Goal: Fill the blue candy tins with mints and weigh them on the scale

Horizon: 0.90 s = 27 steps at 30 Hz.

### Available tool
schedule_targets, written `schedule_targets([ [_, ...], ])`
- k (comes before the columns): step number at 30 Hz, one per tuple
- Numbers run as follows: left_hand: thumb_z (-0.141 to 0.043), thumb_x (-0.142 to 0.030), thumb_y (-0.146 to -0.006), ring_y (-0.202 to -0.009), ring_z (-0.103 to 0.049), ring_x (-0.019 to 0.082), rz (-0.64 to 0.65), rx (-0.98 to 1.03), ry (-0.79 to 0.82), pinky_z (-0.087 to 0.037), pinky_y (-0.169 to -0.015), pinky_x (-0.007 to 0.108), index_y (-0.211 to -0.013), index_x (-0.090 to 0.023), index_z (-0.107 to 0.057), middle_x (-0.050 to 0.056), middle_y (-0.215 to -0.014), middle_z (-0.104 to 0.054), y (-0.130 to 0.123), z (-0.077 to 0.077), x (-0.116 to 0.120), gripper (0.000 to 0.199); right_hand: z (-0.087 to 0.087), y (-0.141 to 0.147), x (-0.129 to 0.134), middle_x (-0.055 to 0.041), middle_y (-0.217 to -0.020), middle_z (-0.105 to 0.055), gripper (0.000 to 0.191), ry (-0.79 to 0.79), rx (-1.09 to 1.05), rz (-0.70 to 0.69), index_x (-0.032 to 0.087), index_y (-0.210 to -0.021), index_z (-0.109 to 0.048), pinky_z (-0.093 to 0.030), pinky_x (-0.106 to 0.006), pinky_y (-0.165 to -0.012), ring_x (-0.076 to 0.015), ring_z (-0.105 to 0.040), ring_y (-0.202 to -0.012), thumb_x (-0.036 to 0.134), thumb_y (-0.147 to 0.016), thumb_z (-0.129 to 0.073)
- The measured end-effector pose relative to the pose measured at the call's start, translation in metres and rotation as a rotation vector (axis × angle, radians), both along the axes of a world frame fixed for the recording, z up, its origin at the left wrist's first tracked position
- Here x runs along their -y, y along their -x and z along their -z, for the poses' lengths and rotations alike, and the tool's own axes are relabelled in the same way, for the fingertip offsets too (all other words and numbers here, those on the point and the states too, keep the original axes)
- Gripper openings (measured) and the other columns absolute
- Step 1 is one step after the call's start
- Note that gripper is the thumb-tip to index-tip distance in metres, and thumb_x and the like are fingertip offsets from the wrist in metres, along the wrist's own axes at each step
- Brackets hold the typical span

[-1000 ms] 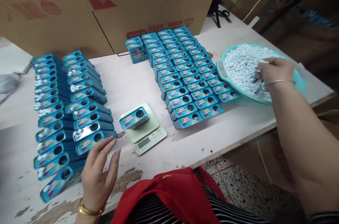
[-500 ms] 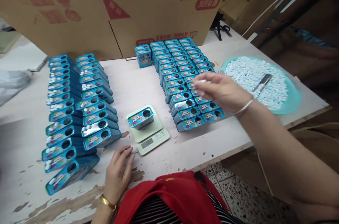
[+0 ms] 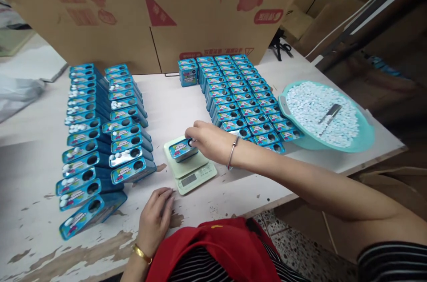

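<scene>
A blue tin (image 3: 182, 149) with a round hole in its lid stands on a pale green kitchen scale (image 3: 195, 174). My right hand (image 3: 208, 139) is over the tin's right end, fingertips pinched at the hole; a bit of white candy shows between them, mostly hidden. My left hand (image 3: 156, 211) lies on the table in front of the scale, fingers loosely stretched and holding nothing. At the right, a turquoise basin (image 3: 363, 137) is full of small white candies (image 3: 313, 104), with a flat dark-ended tool (image 3: 330, 113) lying on them.
Blue tins with white candies on their lids (image 3: 80, 153) stand in two columns at the left. More tins (image 3: 233, 90) fill a block right of the scale. A large cardboard box (image 3: 116, 42) closes off the back. Black scissors (image 3: 283, 48) lie at the back right.
My right hand has moved left and down from above the right block of tins to the tin on the scale, carrying white candy. My left hand stays on the table.
</scene>
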<state>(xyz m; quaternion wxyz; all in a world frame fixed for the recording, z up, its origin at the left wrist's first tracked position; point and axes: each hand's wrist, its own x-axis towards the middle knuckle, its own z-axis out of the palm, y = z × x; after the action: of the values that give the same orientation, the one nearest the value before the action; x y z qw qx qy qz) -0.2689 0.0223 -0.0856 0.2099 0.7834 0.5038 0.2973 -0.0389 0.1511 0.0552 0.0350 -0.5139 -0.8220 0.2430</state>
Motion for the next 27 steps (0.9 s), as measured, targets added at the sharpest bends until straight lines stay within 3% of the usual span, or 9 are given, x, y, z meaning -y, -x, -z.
schedule_targets([
  [8, -0.050, -0.020, -0.088, -0.092, -0.060, 0.014, 0.018, 0.028, 0.002, -0.051, -0.082, 0.026, -0.103, -0.020, -0.061, 0.005, -0.099, -0.061, 0.002, 0.007, -0.003, 0.018, -0.002, 0.003, -0.004, -0.0102, -0.100, -0.059, 0.023, -0.025, -0.009, 0.003, 0.013, -0.098, -0.063, -0.038, -0.026, -0.076, -0.0174, -0.054, -0.090, 0.005, -0.086, -0.046],
  [13, -0.051, -0.018, -0.088, -0.092, -0.060, 0.013, 0.014, 0.050, 0.008, -0.050, -0.081, 0.025, -0.101, -0.020, -0.061, 0.005, -0.097, -0.062, 0.001, 0.008, -0.004, 0.017, -0.006, -0.017, -0.006, -0.0086, -0.096, -0.064, 0.018, -0.153, -0.263, 0.099, 0.012, -0.095, -0.064, -0.040, -0.028, -0.083, -0.0171, -0.056, -0.093, 0.008, -0.085, -0.049],
  [16, -0.051, -0.017, -0.088, -0.091, -0.059, 0.013, 0.012, 0.058, 0.024, -0.050, -0.081, 0.025, -0.102, -0.020, -0.061, 0.005, -0.097, -0.061, 0.001, 0.009, -0.005, 0.018, -0.008, -0.040, -0.001, -0.0058, -0.086, -0.064, 0.013, -0.195, -0.415, 0.198, 0.013, -0.090, -0.065, -0.042, -0.028, -0.078, -0.0157, -0.057, -0.084, 0.015, -0.085, -0.053],
  [22, -0.051, -0.018, -0.088, -0.091, -0.059, 0.013, 0.001, 0.065, 0.053, -0.050, -0.080, 0.026, -0.100, -0.020, -0.061, 0.005, -0.096, -0.061, -0.001, 0.010, -0.007, 0.016, 0.003, -0.076, 0.020, -0.0037, -0.080, -0.062, 0.019, -0.090, -0.538, 0.359, 0.014, -0.093, -0.064, -0.042, -0.027, -0.065, -0.0134, -0.054, -0.071, 0.029, -0.085, -0.057],
  [27, -0.051, -0.018, -0.088, -0.091, -0.059, 0.013, -0.001, 0.062, 0.051, -0.050, -0.080, 0.025, -0.100, -0.020, -0.061, 0.004, -0.095, -0.061, -0.003, 0.004, -0.009, 0.016, 0.015, -0.082, 0.029, -0.0041, -0.082, -0.063, 0.020, -0.031, -0.540, 0.383, 0.015, -0.095, -0.065, -0.043, -0.027, -0.066, -0.0133, -0.055, -0.072, 0.030, -0.085, -0.058],
])
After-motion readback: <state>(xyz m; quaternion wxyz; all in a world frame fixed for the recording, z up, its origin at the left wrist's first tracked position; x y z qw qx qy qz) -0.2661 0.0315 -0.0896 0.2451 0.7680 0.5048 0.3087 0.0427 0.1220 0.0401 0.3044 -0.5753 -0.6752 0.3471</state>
